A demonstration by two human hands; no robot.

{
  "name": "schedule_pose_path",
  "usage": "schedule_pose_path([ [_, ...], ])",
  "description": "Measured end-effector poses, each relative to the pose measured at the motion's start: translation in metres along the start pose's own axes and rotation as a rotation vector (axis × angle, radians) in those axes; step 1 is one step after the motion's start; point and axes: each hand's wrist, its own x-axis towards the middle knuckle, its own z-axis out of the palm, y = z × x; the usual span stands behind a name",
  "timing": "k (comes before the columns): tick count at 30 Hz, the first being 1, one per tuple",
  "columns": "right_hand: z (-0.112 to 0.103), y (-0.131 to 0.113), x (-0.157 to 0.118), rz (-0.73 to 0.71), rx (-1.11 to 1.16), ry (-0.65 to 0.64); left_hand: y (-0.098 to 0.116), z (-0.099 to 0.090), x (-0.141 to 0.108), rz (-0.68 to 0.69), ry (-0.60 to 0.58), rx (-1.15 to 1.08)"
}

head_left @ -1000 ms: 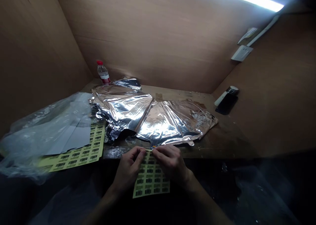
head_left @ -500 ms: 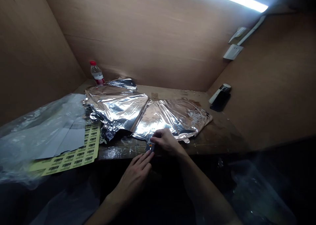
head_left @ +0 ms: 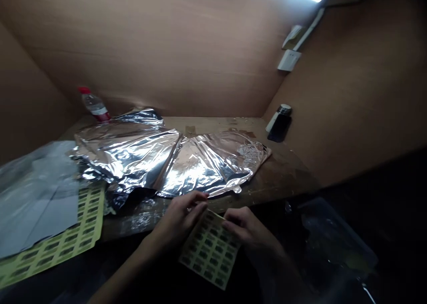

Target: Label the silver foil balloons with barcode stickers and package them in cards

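A yellow sheet of barcode labels (head_left: 210, 250) hangs tilted at the front edge of the wooden table (head_left: 276, 175). My left hand (head_left: 180, 219) grips its upper left corner between fingers and thumb. My right hand (head_left: 248, 228) holds its upper right edge. The top strip of the sheet curls slightly between the hands. Just beyond my fingers lie crumpled silver foil bags (head_left: 200, 166).
A second label sheet (head_left: 68, 235) lies at the left under a clear plastic bag (head_left: 36, 190). A plastic bottle with a red cap (head_left: 94, 105) stands at the back left. A black phone (head_left: 279, 128) lies at the back right. Brown walls enclose the table.
The label sheet, barely visible in the right hand half a second ago, now shows fully between both hands. My left hand has closed on it. The view has swung, shifting everything left.
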Motion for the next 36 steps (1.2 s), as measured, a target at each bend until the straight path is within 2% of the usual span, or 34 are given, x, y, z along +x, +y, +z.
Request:
schedule_pose_path([
  [2, -0.014, 0.010, -0.021, 0.067, 0.020, 0.024, 0.013, 0.016, 0.042, 0.117, -0.024, 0.217],
  [4, -0.028, 0.018, -0.038, 0.103, 0.010, -0.006, 0.025, 0.043, 0.078, 0.208, -0.120, 0.449],
  [7, -0.043, 0.026, -0.054, 0.110, -0.010, 0.012, 0.038, 0.080, 0.109, 0.181, -0.243, 0.608],
  [9, -0.051, 0.031, -0.060, 0.099, -0.014, 0.072, 0.038, 0.090, 0.118, 0.130, -0.264, 0.604],
  [11, -0.059, 0.036, -0.062, 0.078, -0.010, 0.119, 0.033, 0.084, 0.126, 0.102, -0.277, 0.560],
  [15, -0.079, 0.036, -0.049, -0.072, -0.079, 0.149, 0.011, 0.054, 0.152, 0.002, -0.265, 0.388],
  [18, -0.093, 0.029, -0.023, -0.258, -0.207, 0.175, -0.008, 0.041, 0.170, -0.109, -0.292, 0.200],
  [21, -0.102, 0.025, 0.010, -0.396, -0.438, 0.171, -0.018, 0.036, 0.175, -0.184, -0.340, 0.029],
  [24, -0.104, 0.028, 0.033, -0.415, -0.644, 0.099, -0.019, 0.029, 0.170, -0.241, -0.380, -0.090],
  [27, -0.100, 0.034, 0.040, -0.362, -0.698, 0.042, -0.016, 0.025, 0.162, -0.294, -0.374, -0.172],
  [30, -0.092, 0.040, 0.036, -0.315, -0.729, 0.060, -0.014, 0.032, 0.160, -0.274, -0.279, -0.157],
  [33, -0.084, 0.043, 0.032, -0.247, -0.763, 0.096, -0.009, 0.033, 0.165, -0.249, -0.089, -0.059],
  [35, -0.081, 0.044, 0.032, -0.208, -0.772, 0.101, -0.004, 0.012, 0.167, -0.245, 0.104, 0.039],
  [36, -0.081, 0.044, 0.032, -0.195, -0.770, 0.099, -0.003, -0.008, 0.165, -0.242, 0.215, 0.085],
])
